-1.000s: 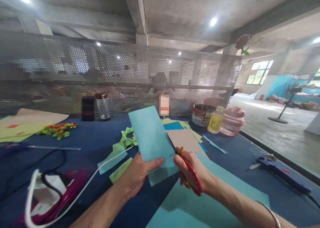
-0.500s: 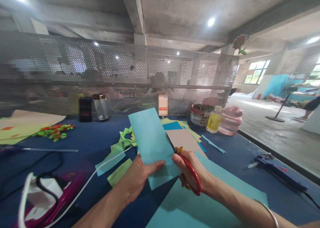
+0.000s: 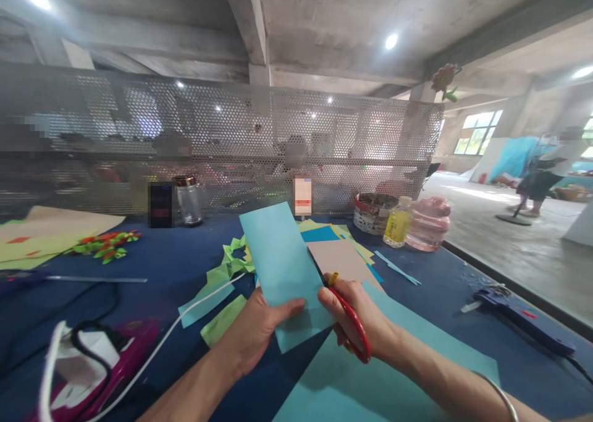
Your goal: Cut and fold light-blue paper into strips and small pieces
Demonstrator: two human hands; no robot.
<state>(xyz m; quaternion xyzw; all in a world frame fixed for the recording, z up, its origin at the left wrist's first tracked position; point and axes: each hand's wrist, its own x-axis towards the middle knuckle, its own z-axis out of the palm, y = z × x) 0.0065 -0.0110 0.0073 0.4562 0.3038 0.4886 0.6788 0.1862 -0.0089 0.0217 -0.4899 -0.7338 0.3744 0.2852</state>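
My left hand [image 3: 264, 323] grips a light blue paper sheet [image 3: 273, 255] near its lower left, thumb on top and fingers behind. Red-handled scissors [image 3: 356, 323] are in my right hand [image 3: 354, 311], their dark blades lying along the sheet's right edge. How far the blades are spread I cannot tell. A larger light blue sheet [image 3: 380, 372] lies on the table under my right forearm. Behind the held piece are a beige sheet [image 3: 340, 261] and a darker blue sheet [image 3: 319, 233]. Green paper pieces [image 3: 227, 317] lie left of my hands.
A purple power strip [image 3: 115, 366] with a white cable is at the front left. On the right are a glue gun [image 3: 523, 320], a yellow-labelled bottle [image 3: 397, 224], a pink bottle [image 3: 428, 224] and a basket [image 3: 370, 215]. A perforated screen [image 3: 231, 125] stands behind. Far right, a person [image 3: 551, 168] stands near a fan.
Both hands, the paper and the scissors stay nearly the same, with a slight shift of the view. The person at far right has come further into sight.
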